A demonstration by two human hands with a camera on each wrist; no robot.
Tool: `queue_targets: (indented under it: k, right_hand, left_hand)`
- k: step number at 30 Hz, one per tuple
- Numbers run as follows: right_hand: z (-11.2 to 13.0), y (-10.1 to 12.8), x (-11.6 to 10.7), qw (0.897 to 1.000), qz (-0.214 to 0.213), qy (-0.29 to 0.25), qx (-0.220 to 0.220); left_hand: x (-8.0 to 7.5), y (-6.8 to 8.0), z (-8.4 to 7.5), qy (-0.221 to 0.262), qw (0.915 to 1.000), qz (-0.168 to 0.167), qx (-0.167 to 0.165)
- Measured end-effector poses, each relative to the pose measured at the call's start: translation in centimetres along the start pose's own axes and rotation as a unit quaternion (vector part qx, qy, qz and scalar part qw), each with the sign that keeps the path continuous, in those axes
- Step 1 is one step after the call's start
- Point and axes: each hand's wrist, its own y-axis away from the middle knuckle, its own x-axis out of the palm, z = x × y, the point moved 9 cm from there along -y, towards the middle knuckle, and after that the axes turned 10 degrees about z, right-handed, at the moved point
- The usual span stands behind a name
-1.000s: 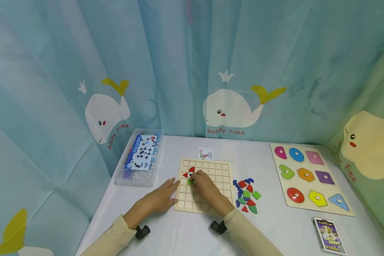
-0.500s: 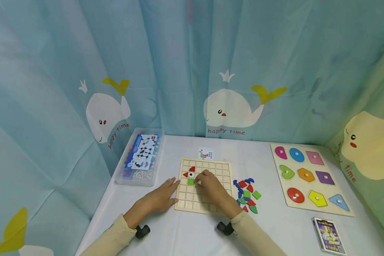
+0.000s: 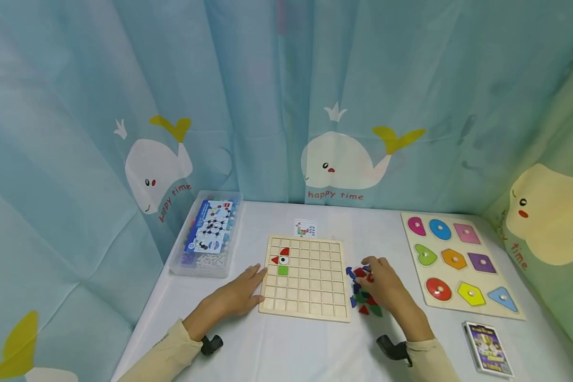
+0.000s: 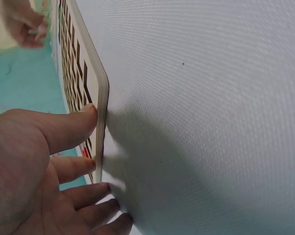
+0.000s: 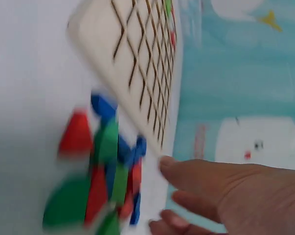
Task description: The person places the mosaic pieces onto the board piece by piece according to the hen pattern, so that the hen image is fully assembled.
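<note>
A square wooden grid board (image 3: pixel 304 278) is seen flat on the desk, low in the centre of the head view. Near its upper left corner, two red pieces, a white piece with a black dot and a green square (image 3: pixel 283 270) are set in its cells. Just right of the board, a loose pile of red, blue and green flat pieces (image 3: pixel 363 293) is spread.

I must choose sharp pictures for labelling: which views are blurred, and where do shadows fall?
Head view: sharp and evenly lit, no strong glare. Left wrist view: clear, the left hand against the grid board, which casts a soft shadow on the white table. Right wrist view: blurred, the colored pieces smeared near the right hand.
</note>
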Motion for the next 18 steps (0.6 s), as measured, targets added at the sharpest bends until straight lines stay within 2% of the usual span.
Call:
queue_targets:
  k: [4, 6, 10, 18]
  right_hand:
    - [-4.0, 1.0, -0.3, 0.997, 0.036, -0.002, 0.075]
    - [-5.4, 1.3, -0.2, 0.995, 0.049, -0.005, 0.087]
    - [-6.3, 1.3, -0.1, 0.995, 0.055, -0.023, 0.074]
    - [-6.4, 1.1, 0.2, 0.999, 0.027, -0.032, 0.033]
  left_hand:
    - [-0.2, 0.2, -0.1, 0.007, 1.0, 0.0, 0.002]
    - [-0.2, 0.2, -0.1, 0.01, 0.9999, 0.0, 0.002]
    - [-0.2, 0.2, -0.1, 0.009, 1.0, 0.0, 0.002]
    - [0.1, 0.0, 0.0, 0.009, 0.9999, 0.001, 0.006]
